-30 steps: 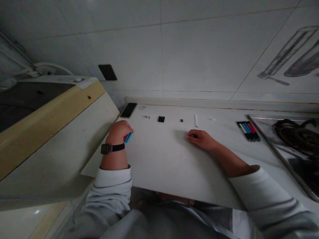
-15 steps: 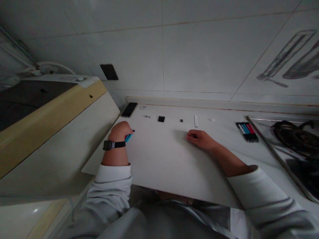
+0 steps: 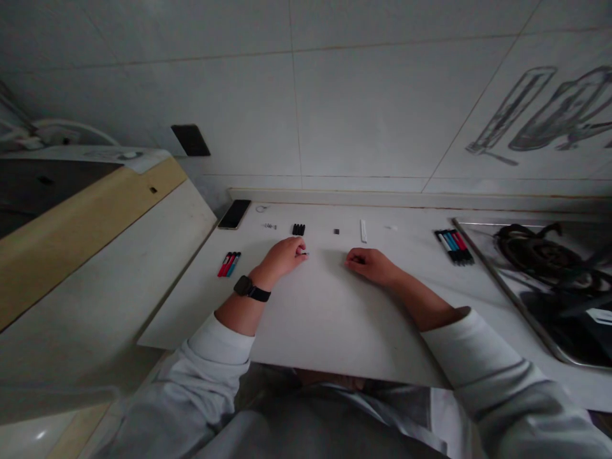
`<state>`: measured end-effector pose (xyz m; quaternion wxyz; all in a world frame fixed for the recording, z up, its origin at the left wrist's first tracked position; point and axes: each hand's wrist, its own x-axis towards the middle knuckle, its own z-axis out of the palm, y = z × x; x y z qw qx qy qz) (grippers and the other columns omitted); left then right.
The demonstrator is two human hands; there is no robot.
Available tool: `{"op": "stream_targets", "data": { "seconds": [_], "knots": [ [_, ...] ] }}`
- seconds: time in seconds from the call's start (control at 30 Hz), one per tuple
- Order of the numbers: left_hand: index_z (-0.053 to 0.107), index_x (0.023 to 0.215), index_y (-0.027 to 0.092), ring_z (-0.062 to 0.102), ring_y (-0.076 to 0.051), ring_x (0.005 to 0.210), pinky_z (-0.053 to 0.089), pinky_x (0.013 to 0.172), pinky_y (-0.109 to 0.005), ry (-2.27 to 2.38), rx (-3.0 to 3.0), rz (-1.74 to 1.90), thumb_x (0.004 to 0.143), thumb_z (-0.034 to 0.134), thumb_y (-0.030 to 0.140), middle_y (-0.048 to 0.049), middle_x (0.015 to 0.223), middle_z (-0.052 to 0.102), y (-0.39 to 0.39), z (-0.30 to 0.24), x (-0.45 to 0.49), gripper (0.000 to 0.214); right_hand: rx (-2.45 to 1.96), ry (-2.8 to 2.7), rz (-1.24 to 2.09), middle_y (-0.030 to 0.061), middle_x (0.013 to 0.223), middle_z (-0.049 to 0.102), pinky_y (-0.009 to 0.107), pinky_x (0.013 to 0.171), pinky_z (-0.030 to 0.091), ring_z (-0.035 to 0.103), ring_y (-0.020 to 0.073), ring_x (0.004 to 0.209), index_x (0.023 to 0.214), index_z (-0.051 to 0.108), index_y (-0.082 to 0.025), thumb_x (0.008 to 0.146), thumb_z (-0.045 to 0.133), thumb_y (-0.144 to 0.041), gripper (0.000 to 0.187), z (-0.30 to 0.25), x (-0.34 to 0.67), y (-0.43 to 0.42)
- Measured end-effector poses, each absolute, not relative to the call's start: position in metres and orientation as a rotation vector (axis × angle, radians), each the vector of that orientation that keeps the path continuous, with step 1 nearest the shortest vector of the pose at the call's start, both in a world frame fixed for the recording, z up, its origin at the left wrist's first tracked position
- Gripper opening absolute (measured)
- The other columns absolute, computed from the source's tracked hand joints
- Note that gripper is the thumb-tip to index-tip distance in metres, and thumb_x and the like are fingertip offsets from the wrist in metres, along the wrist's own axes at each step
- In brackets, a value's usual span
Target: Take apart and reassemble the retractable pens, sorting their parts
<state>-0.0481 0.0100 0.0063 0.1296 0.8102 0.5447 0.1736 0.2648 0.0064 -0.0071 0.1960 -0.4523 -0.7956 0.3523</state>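
Note:
My left hand (image 3: 287, 254), with a dark watch on its wrist, is closed over the white worktop in a pinch. A small dark-tipped piece (image 3: 306, 254) pokes out past the fingertips; the rest of it is hidden. Just behind that hand lies a group of short black tubes (image 3: 299, 229). My right hand (image 3: 366, 263) rests curled on the worktop, and whatever its fingers hold, if anything, cannot be seen. Red and blue pen barrels (image 3: 229, 264) lie side by side left of my left hand. Behind my right hand are thin white sticks (image 3: 363, 231).
Along the back lie a phone (image 3: 234, 214), a thin ring (image 3: 261, 208), small springs (image 3: 269, 226), a small dark piece (image 3: 336, 231) and a tiny pale bit (image 3: 391, 227). Several pens (image 3: 454, 247) lie at right beside a gas stove (image 3: 535, 255). A pale appliance (image 3: 157, 242) borders the left.
My left hand has moved right from the red and blue pen barrels, carrying a small dark-tipped piece towards my right hand. The view has shifted a little; my right hand remains curled.

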Motion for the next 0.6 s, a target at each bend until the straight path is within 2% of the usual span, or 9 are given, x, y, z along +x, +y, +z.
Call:
{"op": "stream_targets", "data": {
  "seconds": [0.1, 0.23, 0.33, 0.43, 0.5, 0.6],
  "knots": [
    [0.066, 0.1, 0.019, 0.066, -0.024, 0.088, 0.05, 0.077, -0.034, 1.632, 2.398, 0.424, 0.083, 0.075, 0.031, -0.0106, 0.102, 0.07, 0.005, 0.006, -0.05, 0.023, -1.274, -2.238, 0.95, -0.0014, 0.07, 0.057, 0.026, 0.062, 0.035, 0.049, 0.0134, 0.065, 0.083, 0.064, -0.02, 0.09, 0.058, -0.046, 0.028, -0.004, 0.262, 0.004],
    [0.066, 0.087, 0.019, 0.064, -0.022, 0.085, 0.048, 0.078, -0.033, 1.565, 2.423, 0.307, 0.086, 0.068, 0.024, -0.0083, 0.095, 0.068, 0.003, 0.009, -0.057, 0.006, -1.264, -2.288, 0.818, -0.0014, 0.07, 0.059, 0.025, 0.062, 0.035, 0.05, 0.0126, 0.064, 0.087, 0.067, -0.019, 0.093, 0.059, -0.038, 0.022, -0.001, 0.257, 0.0],
    [0.066, 0.09, 0.019, 0.063, -0.021, 0.084, 0.047, 0.077, -0.033, 1.442, 2.483, 0.39, 0.09, 0.064, 0.022, -0.007, 0.094, 0.069, -0.001, 0.012, -0.046, 0.003, -1.221, -2.306, 0.675, 0.0009, 0.08, 0.066, 0.025, 0.066, 0.039, 0.055, 0.0129, 0.068, 0.106, 0.069, -0.019, 0.093, 0.061, -0.031, 0.019, -0.001, 0.25, -0.006],
    [0.066, 0.096, 0.02, 0.064, -0.021, 0.083, 0.047, 0.076, -0.033, 1.336, 2.498, 0.486, 0.093, 0.063, 0.022, -0.0054, 0.092, 0.07, -0.011, 0.014, -0.024, 0.004, -1.174, -2.298, 0.534, 0.0062, 0.102, 0.07, 0.025, 0.07, 0.042, 0.059, 0.0132, 0.073, 0.126, 0.064, -0.019, 0.093, 0.066, -0.029, 0.035, 0.001, 0.241, -0.013],
    [0.066, 0.097, 0.02, 0.064, -0.021, 0.085, 0.048, 0.078, -0.033, 1.24, 2.516, 0.566, 0.093, 0.064, 0.02, -0.0051, 0.092, 0.071, -0.017, 0.015, -0.011, 0.005, -1.159, -2.315, 0.47, 0.0075, 0.107, 0.069, 0.025, 0.071, 0.043, 0.06, 0.0135, 0.075, 0.124, 0.066, -0.02, 0.094, 0.067, -0.029, 0.032, 0.002, 0.235, -0.017],
    [0.067, 0.097, 0.021, 0.065, -0.022, 0.092, 0.05, 0.085, -0.035, 1.14, 2.52, 0.731, 0.093, 0.064, 0.02, -0.0052, 0.094, 0.071, -0.022, 0.016, 0.0, 0.005, -1.134, -2.345, 0.43, 0.0067, 0.099, 0.07, 0.026, 0.073, 0.044, 0.063, 0.0154, 0.079, 0.108, 0.072, -0.02, 0.097, 0.064, -0.027, 0.016, 0.003, 0.231, -0.019]
  ]
}}
